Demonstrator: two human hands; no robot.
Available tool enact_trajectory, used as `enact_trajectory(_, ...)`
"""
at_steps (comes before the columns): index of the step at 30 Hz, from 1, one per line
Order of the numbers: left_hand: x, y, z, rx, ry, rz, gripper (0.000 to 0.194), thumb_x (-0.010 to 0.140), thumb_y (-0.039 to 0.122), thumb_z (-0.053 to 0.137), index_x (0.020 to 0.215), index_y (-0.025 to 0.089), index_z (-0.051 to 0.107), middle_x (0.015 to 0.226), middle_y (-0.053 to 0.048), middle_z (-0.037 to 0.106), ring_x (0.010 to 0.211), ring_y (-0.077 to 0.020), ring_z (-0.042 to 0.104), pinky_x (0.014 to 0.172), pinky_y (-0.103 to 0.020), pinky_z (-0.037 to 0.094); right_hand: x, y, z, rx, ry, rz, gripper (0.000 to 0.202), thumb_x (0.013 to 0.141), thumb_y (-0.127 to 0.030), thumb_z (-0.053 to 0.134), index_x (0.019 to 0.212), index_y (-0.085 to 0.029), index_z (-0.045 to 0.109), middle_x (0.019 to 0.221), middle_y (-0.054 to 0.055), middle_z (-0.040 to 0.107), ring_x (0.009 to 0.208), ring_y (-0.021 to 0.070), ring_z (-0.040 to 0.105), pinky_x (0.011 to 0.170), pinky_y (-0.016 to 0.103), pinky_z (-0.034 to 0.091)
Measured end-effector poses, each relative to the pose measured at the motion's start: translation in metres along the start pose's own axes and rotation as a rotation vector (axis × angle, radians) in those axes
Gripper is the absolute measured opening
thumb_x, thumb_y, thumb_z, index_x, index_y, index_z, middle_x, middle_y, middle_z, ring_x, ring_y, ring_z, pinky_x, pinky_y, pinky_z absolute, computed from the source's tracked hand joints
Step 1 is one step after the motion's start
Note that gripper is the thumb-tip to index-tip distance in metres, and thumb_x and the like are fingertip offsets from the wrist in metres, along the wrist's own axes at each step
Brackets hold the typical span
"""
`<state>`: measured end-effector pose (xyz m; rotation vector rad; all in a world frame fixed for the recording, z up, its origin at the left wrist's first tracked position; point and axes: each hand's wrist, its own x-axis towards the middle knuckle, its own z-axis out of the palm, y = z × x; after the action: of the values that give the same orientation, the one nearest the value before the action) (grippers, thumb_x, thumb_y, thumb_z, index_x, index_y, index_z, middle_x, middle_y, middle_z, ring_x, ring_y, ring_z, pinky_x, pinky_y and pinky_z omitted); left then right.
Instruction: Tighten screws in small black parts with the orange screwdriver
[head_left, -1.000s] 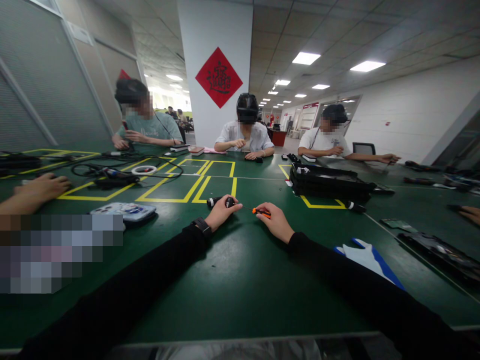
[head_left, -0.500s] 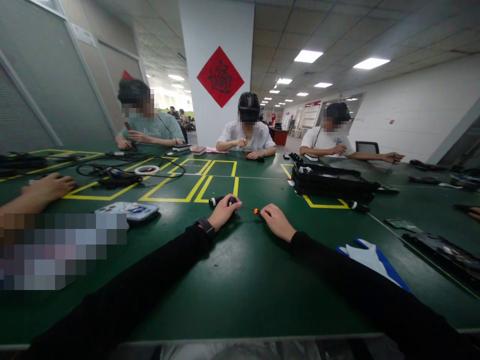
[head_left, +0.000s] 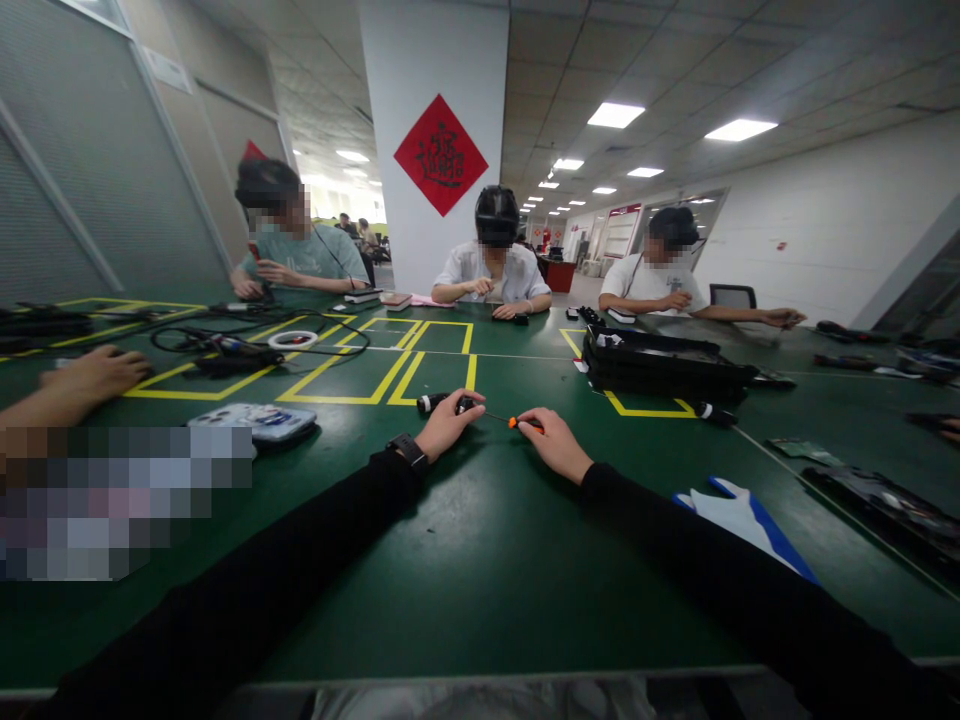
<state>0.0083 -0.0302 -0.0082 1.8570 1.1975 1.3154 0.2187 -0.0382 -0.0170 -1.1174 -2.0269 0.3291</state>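
Observation:
My left hand [head_left: 448, 424] is closed on a small black part [head_left: 465, 404] above the green table [head_left: 480, 580]. A black cylindrical piece with a white band [head_left: 429, 403] pokes out on the left side of that hand. To the right, my right hand [head_left: 555, 442] grips a screwdriver by its orange and black handle [head_left: 525, 425]. The thin shaft of the screwdriver points left, with its tip close to the black part; whether the two touch is too small to tell.
Stacked black trays [head_left: 667, 365] stand at the right, near a blue and white glove [head_left: 750, 515] and a black device [head_left: 892, 510]. On the left are a tin case [head_left: 259, 422], cables [head_left: 240, 355] and another person's hand [head_left: 97, 375]. Three people sit across the table.
The fingers of my right hand have shifted on the screwdriver, so more of its orange handle shows. My left hand is almost unmoved.

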Motion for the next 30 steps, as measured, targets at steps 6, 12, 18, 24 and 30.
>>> enact_trajectory(6, -0.0010, 0.0017, 0.0001, -0.045, -0.016, -0.020, 0.034, 0.071, 0.039, 0.054, 0.099, 0.020, 0.055, 0.081, 0.000, 0.056, 0.072, -0.0132, 0.050, 0.072, -0.027, 0.040, 0.0015, 0.0021, 0.0024, -0.069, -0.027, -0.037, 0.020, 0.082, -0.022, 0.042, 0.080, -0.016, 0.061, 0.083, 0.006, 0.058, 0.083, 0.0161, 0.049, 0.081, 0.031, 0.035)
enact_trajectory(12, 0.0010, -0.0022, 0.0007, -0.011, 0.011, -0.009, 0.026, 0.069, 0.041, 0.056, 0.081, 0.018, 0.056, 0.078, 0.000, 0.057, 0.075, -0.0143, 0.050, 0.075, -0.028, 0.039, -0.0028, -0.0015, -0.0014, -0.002, -0.009, -0.030, 0.011, 0.073, -0.021, 0.054, 0.084, -0.017, 0.055, 0.084, 0.003, 0.056, 0.081, 0.0152, 0.048, 0.075, 0.030, 0.038)
enact_trajectory(18, 0.0010, -0.0041, 0.0012, -0.009, 0.006, -0.005, 0.025, 0.069, 0.041, 0.055, 0.080, 0.018, 0.055, 0.076, 0.000, 0.055, 0.071, -0.0135, 0.049, 0.071, -0.027, 0.039, -0.0020, -0.0042, 0.0000, 0.062, -0.033, 0.029, 0.015, 0.077, -0.027, 0.050, 0.086, -0.017, 0.056, 0.080, 0.002, 0.058, 0.074, 0.0132, 0.051, 0.070, 0.026, 0.039)
enact_trajectory(24, 0.0010, -0.0025, 0.0020, -0.009, 0.003, -0.047, 0.024, 0.070, 0.040, 0.053, 0.080, 0.018, 0.055, 0.074, 0.000, 0.055, 0.072, -0.0136, 0.049, 0.071, -0.027, 0.039, 0.0012, 0.0024, 0.0023, -0.069, -0.020, 0.004, 0.022, 0.082, -0.023, 0.042, 0.074, -0.015, 0.062, 0.080, 0.006, 0.058, 0.080, 0.0151, 0.049, 0.078, 0.029, 0.035)
enact_trajectory(30, 0.0023, -0.0070, 0.0013, -0.009, 0.009, -0.019, 0.026, 0.069, 0.041, 0.055, 0.082, 0.018, 0.055, 0.078, 0.000, 0.055, 0.074, -0.0136, 0.050, 0.073, -0.027, 0.039, -0.0028, -0.0003, -0.0002, -0.056, -0.019, -0.023, 0.009, 0.074, -0.020, 0.052, 0.082, -0.017, 0.055, 0.082, 0.003, 0.056, 0.079, 0.0149, 0.048, 0.072, 0.028, 0.037)
